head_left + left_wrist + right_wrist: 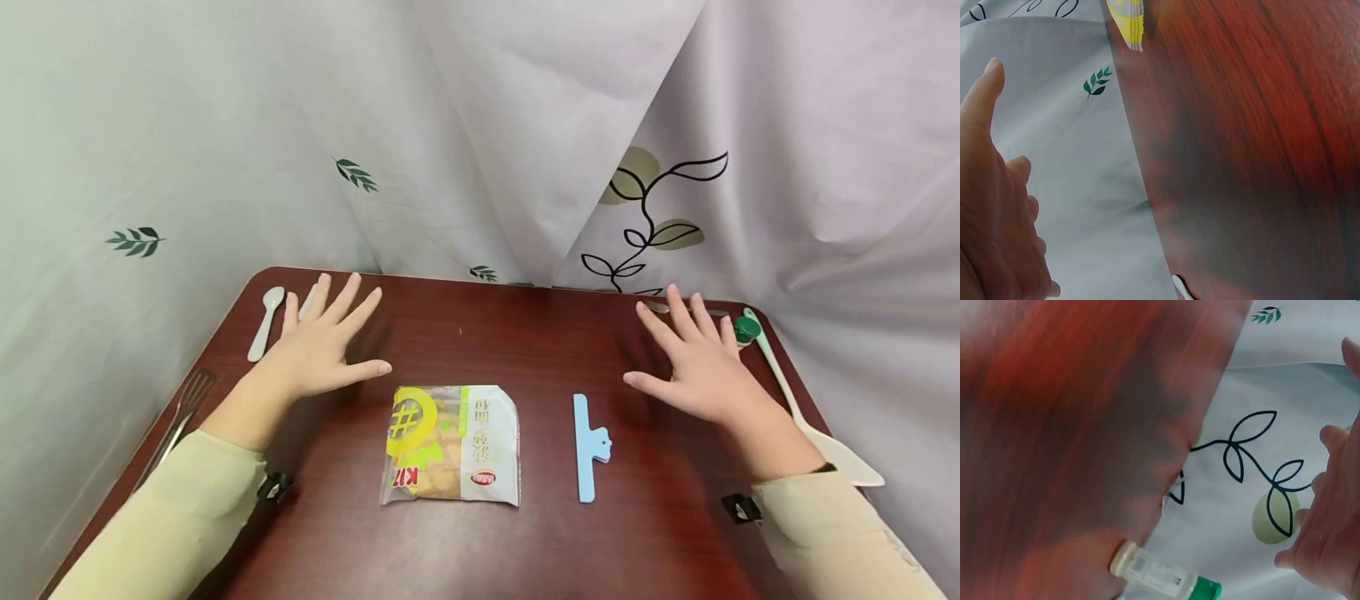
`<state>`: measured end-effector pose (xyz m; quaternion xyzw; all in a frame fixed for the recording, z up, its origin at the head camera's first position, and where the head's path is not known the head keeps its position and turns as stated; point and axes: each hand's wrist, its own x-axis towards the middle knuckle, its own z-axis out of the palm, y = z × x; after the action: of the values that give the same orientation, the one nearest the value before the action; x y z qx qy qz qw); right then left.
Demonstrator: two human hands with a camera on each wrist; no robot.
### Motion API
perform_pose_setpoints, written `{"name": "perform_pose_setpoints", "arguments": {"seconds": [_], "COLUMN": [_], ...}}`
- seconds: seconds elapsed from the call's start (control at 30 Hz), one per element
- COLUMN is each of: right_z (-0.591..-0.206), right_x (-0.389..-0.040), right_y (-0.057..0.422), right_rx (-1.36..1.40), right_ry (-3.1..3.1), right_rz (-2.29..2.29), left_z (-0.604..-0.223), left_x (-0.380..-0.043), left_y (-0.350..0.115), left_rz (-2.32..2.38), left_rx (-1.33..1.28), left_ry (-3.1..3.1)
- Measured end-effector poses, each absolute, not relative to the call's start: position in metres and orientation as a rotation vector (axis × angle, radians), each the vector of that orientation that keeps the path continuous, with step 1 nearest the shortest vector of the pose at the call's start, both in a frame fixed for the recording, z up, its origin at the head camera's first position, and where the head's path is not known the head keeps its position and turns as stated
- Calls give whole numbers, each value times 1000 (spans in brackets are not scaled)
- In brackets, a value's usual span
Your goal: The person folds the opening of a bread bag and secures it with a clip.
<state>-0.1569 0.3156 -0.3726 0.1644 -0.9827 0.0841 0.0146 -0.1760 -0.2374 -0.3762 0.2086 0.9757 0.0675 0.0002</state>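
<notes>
Both hands hover over the dark red table with fingers spread and nothing in them. The left hand (311,350) is above the left side, near a white spoon (267,323). My right hand (697,367) is above the right side, close to a green-capped bottle (747,330), which the right wrist view shows with a pale body and label. Between the hands lies a sealed packet of bread (452,446), part clear and part white with yellow print. To its right is a light blue bag clip (585,450), lying lengthwise towards me.
Metal utensils, one a slotted fork (193,392), lie at the left edge. A long-handled white spatula or ladle (832,450) lies along the right edge. At the far right sits a fork (657,307), partly hidden. Patterned curtains (480,125) hang behind the table (510,333).
</notes>
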Motion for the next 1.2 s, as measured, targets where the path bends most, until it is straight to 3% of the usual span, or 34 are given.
{"name": "perform_pose_setpoints", "arguments": {"seconds": [0.77, 1.2], "right_z": [-424, -441], "right_x": [-154, -141], "right_y": [290, 242], "right_rx": [373, 536], "right_ry": [-2963, -2866], "right_rz": [713, 685], "left_z": [-420, -444], "left_x": [-174, -169], "left_y": [-229, -211], "left_rz": [585, 872], "left_rx": [605, 729], "left_ry": [2892, 2776]}}
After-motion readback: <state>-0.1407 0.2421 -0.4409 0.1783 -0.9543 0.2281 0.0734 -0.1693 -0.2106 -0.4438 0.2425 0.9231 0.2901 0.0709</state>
